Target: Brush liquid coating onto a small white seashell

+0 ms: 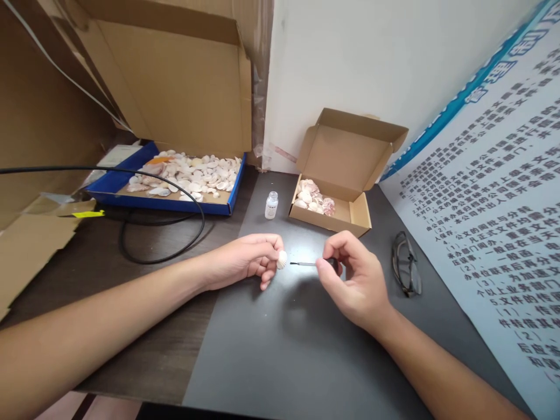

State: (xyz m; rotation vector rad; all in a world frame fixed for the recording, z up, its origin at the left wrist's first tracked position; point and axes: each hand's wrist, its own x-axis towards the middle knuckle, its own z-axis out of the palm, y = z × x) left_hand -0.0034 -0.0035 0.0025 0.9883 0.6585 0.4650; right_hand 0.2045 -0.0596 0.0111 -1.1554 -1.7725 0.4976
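Between the thumb and fingers of my left hand (254, 256) is a small white ribbed seashell (282, 259), held above the dark mat. My right hand (354, 277) is closed round the black cap of a small brush applicator (303, 264). Its thin stem points left, and the dark bristle tip is a short gap away from the shell. Behind the hands a small clear glass bottle (271, 206) with a white label stands upright and uncapped. Most of the black cap is hidden by my right fingers.
A blue-rimmed box (184, 205) full of pale shells lies at the back left, a black cable (203, 224) looping before it. A small cardboard box (345, 221) with several shells stands open behind my right hand. Glasses (406, 265) lie at the right, beside a printed poster (494, 233).
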